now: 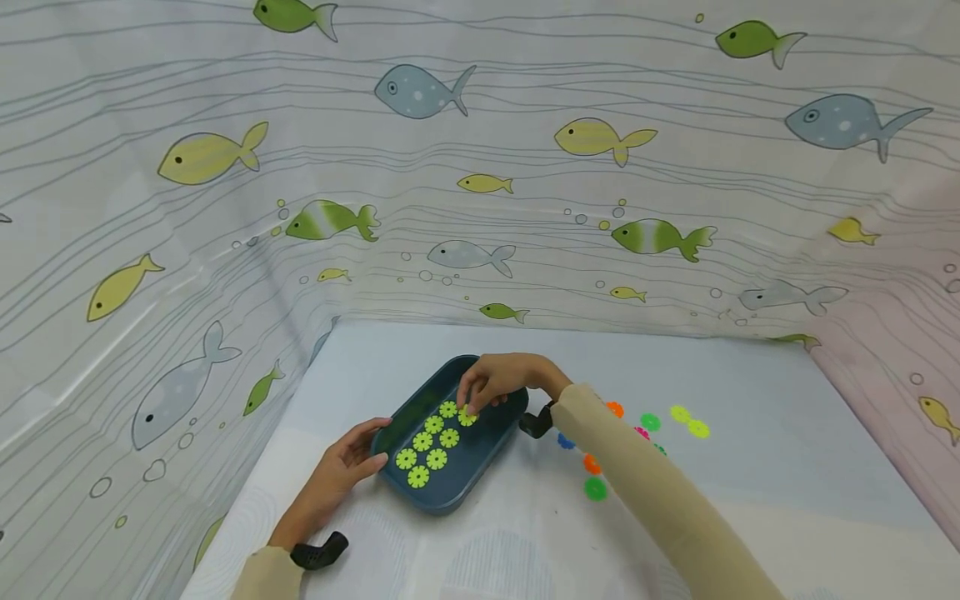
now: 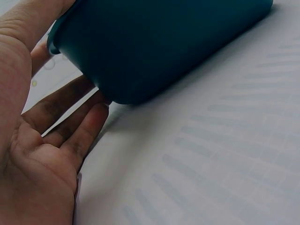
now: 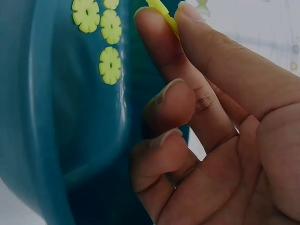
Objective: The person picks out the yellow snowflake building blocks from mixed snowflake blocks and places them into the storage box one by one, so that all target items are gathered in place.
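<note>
A dark blue oblong tub (image 1: 474, 457) stands on the table, set at a slant. Flat yellow-green notched discs (image 1: 423, 441) lie inside it in two rough rows. My left hand (image 1: 341, 462) holds the tub's near left end. Its thumb is at the rim, and in the left wrist view other fingers (image 2: 89, 123) touch the outer wall. Over the far end of the tub, my right hand (image 1: 501, 377) pinches a yellow notched disc (image 3: 164, 15) between thumb and index finger. Its other fingers are curled and hold nothing.
Right of the tub, loose notched discs lie scattered: an orange disc (image 1: 593, 464), a green disc (image 1: 596, 488), a blue disc (image 1: 566, 442) and two touching yellow discs (image 1: 689, 421) among them. The right forearm hides part of this group. A fish-patterned curtain (image 1: 525, 192) surrounds the table.
</note>
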Action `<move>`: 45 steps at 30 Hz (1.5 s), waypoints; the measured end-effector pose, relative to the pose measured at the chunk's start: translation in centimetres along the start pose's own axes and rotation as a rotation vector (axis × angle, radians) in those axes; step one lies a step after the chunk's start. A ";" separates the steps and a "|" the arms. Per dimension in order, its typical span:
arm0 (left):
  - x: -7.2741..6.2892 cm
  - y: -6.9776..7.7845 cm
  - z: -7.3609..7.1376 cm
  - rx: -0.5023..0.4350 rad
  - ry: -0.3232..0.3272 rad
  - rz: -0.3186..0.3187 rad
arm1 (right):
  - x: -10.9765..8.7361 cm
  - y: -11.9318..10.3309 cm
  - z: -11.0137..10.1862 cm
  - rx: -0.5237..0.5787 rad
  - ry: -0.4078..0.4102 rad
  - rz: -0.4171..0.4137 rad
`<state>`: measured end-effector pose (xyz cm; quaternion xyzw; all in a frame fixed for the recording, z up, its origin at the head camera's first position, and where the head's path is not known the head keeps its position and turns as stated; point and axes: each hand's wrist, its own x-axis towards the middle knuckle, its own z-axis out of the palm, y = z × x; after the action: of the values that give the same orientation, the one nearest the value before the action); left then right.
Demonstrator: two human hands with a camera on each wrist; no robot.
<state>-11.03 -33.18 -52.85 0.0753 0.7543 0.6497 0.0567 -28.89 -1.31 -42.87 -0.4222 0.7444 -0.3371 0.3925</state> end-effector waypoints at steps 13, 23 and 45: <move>0.1 -0.1 -0.2 0.011 -0.006 0.007 | 1.7 0.5 0.2 0.031 0.017 0.038; 0.1 0.0 -0.2 0.014 -0.001 -0.005 | 2.6 0.7 0.4 0.026 0.037 0.028; 0.0 0.1 -0.3 -0.006 -0.003 0.006 | 4.0 0.8 0.3 0.029 0.043 0.015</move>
<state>-11.09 -33.41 -52.72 0.0784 0.7521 0.6520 0.0561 -30.30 -4.62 -44.90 -0.4035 0.7508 -0.3538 0.3850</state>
